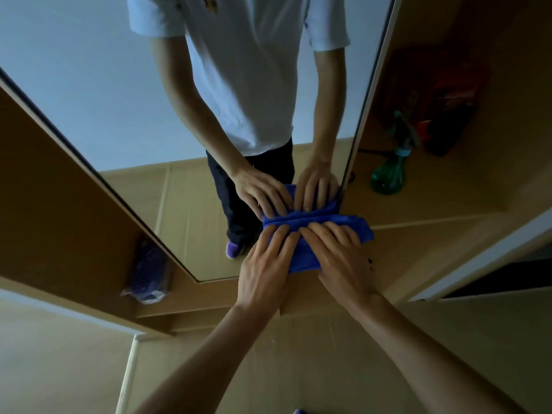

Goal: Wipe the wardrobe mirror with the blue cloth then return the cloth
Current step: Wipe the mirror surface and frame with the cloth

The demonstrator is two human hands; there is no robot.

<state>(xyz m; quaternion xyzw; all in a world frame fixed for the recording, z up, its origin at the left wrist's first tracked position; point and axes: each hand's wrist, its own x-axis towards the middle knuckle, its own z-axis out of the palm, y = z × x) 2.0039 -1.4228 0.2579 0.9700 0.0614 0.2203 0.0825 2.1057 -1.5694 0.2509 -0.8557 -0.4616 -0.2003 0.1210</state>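
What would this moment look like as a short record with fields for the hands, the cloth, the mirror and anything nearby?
Left hand: flat, fingers straight, pressing the blue cloth against the mirror
Right hand: flat beside it, also pressing the cloth
Cloth: folded, at the mirror's lower right edge, right end past that edge
Mirror: reflects the person and both hands
Nearby: green spray bottle in the compartment right of the mirror; purple wrapped bundle in the left compartment
Task stage: cloth on the glass, not yet returned
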